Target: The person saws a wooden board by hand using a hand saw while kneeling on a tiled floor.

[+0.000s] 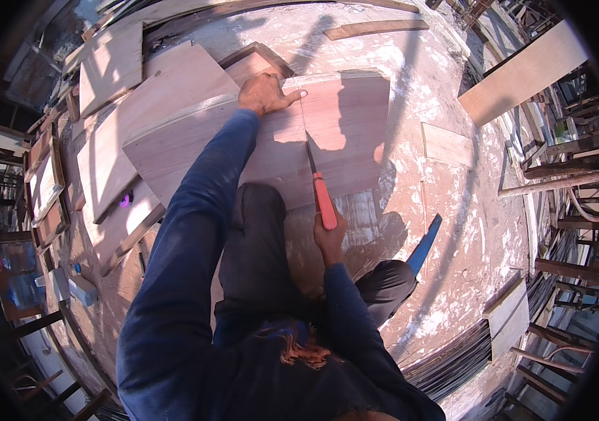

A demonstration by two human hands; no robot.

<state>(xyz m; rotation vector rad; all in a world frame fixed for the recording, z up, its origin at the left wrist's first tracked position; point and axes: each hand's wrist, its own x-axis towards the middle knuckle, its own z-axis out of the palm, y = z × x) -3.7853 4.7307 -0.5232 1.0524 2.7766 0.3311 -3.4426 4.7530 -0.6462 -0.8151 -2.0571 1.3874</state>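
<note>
A wide reddish wooden board (257, 147) lies across in front of my knees, with a thin line running down it from its far edge. My left hand (264, 95) grips the board's far edge, fingers bent over it, thumb stretched toward the line. My right hand (330, 238) is closed round the red handle (324, 202) of a saw. The saw's narrow dark blade (311, 156) points away from me, its tip at the line on the board. My knee (263, 203) is against the near side of the board.
More wooden panels (173, 84) lie at the left, partly under the board. A blue blade-shaped tool (424, 245) rests by my right knee. A small plank (448, 145) lies on the paint-spotted floor (447, 203). A long panel (524, 74) leans at the far right, near stacked timber.
</note>
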